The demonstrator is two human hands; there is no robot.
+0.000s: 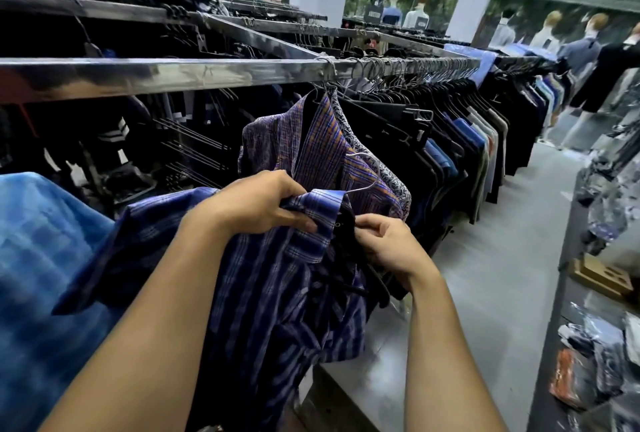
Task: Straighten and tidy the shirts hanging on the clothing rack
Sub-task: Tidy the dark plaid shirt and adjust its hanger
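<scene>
From the head camera, the left hand [258, 204] has its fingers curled tight round the collar of a blue plaid shirt [277, 293], held low in front of the steel rack rail [173, 74]. The right hand [384, 244] pinches the dark placket edge just beside the collar. Behind them a purple-and-orange striped shirt [318, 151] hangs from the rail, touching a long row of dark shirts [450, 133] to its right.
</scene>
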